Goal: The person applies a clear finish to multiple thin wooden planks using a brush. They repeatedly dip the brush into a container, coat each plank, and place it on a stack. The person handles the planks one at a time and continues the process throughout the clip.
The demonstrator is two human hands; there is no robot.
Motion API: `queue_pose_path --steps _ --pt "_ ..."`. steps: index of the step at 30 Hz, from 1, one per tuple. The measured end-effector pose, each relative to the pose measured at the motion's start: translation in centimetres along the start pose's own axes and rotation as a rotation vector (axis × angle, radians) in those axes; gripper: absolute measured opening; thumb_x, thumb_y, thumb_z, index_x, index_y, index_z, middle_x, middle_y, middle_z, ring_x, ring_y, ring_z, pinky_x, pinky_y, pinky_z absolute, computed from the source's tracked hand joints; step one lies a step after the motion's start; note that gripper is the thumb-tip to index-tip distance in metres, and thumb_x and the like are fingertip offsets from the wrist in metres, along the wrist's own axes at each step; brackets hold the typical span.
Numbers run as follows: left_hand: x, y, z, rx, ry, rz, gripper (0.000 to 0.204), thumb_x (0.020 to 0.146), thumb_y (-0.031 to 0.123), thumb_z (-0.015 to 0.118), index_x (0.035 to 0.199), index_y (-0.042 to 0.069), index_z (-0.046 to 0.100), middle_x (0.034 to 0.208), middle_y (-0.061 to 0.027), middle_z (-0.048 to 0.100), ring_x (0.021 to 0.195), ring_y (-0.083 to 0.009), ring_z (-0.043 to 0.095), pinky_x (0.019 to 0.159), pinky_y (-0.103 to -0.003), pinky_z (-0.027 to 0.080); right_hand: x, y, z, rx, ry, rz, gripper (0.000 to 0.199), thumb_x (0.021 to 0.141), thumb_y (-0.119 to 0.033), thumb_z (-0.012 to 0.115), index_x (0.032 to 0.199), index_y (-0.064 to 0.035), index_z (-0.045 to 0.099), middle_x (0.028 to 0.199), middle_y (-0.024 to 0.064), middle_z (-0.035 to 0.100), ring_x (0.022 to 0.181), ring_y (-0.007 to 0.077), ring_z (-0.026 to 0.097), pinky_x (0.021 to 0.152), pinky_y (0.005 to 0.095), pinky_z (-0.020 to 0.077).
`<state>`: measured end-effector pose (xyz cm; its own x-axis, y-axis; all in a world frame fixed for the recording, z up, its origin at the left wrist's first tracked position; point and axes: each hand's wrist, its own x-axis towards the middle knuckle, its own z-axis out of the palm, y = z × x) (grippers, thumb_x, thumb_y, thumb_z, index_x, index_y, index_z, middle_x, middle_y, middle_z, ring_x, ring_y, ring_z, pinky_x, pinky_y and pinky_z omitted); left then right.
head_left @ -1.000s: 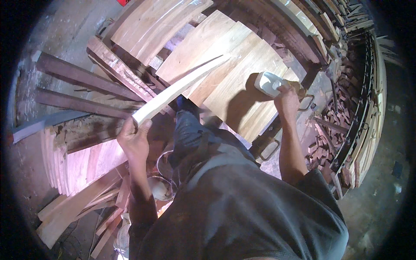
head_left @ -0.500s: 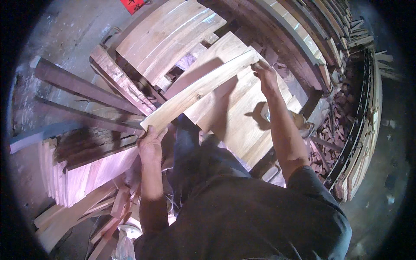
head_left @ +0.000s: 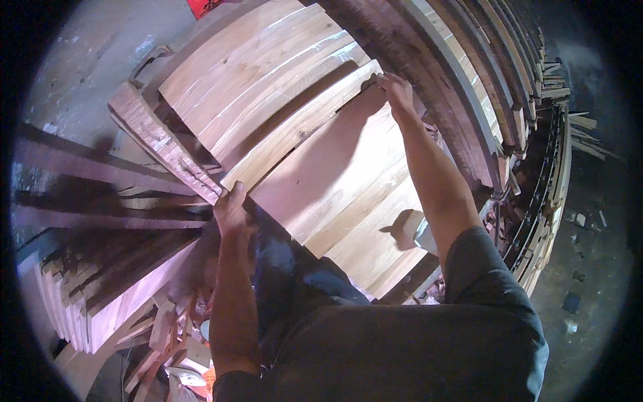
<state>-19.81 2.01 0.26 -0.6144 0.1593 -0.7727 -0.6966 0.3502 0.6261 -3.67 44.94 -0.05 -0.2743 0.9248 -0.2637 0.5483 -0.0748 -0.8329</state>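
Support surface: stack of pale curved wooden boards (head_left: 335, 201) — a long pale curved wooden slat (head_left: 301, 127) and a white bottle (head_left: 420, 231) lie directly on top.

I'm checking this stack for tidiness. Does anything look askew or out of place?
The pale curved plank, gripped at both ends by the left hand and right hand, lies at an angle across the flat boards. Offcuts lie jumbled lower left.

The floor (head_left: 87, 74) is grey concrete, dusty, with pale marks. Stacks of curved dark wood strips (head_left: 509, 107) stand at the right. Small wood scraps (head_left: 167, 335) lie low at the left. Light falls from above.
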Motion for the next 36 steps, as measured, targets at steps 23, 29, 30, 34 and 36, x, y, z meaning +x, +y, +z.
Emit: queue_pose_path --steps 23,29,30,34,36 --pt "6.0 -7.3 4.4 0.446 0.210 0.347 0.038 0.093 0.029 0.063 0.111 -0.004 0.063 0.092 -0.0251 0.068 0.081 -0.0369 0.066 0.073 -0.044 0.052 3.0 6.2 -0.7 -0.647 -0.014 -0.228 0.053 0.083 -0.040 0.068 0.127 -0.0103 0.065 0.120 0.0138 0.068 0.108 0.0251 0.063 0.095 0.0354 0.0471" --pt "3.3 -4.1 5.2 0.307 0.235 0.361 0.025 0.091 0.016 0.059 0.108 -0.003 0.061 0.079 -0.0163 0.065 0.071 -0.0258 0.061 0.070 -0.039 0.047 0.7 2.7 0.0 -0.348 -0.180 -0.125 0.056 0.086 -0.021 0.066 0.137 -0.0025 0.056 0.134 0.0127 0.061 0.123 0.0215 0.055 0.103 0.0310 0.0399" --pt "3.3 -4.0 5.4 0.297 0.232 0.328 0.026 0.091 0.016 0.060 0.108 -0.003 0.061 0.079 -0.0164 0.065 0.072 -0.0260 0.061 0.070 -0.039 0.047 1.9 4.2 -0.6 -0.356 -0.206 -0.168 0.055 0.086 -0.020 0.065 0.137 -0.0015 0.056 0.134 0.0126 0.061 0.123 0.0212 0.055 0.103 0.0307 0.0399" --pt "3.3 -4.3 5.5 0.250 0.270 0.331 0.027 0.091 0.017 0.061 0.107 -0.004 0.062 0.080 -0.0162 0.065 0.073 -0.0259 0.061 0.071 -0.039 0.047 2.4 5.5 -0.5 -0.177 -0.273 -0.136 0.055 0.087 -0.019 0.064 0.137 0.0002 0.055 0.134 0.0129 0.060 0.123 0.0210 0.054 0.104 0.0310 0.0391" --pt "3.7 -4.7 5.5 0.228 0.286 0.325 0.026 0.091 0.018 0.062 0.105 -0.005 0.063 0.080 -0.0162 0.065 0.073 -0.0258 0.061 0.071 -0.039 0.047 1.4 3.3 -0.6 -0.489 -0.268 -0.183 0.056 0.088 -0.025 0.064 0.138 -0.0015 0.055 0.136 0.0139 0.059 0.124 0.0225 0.055 0.104 0.0316 0.0388"
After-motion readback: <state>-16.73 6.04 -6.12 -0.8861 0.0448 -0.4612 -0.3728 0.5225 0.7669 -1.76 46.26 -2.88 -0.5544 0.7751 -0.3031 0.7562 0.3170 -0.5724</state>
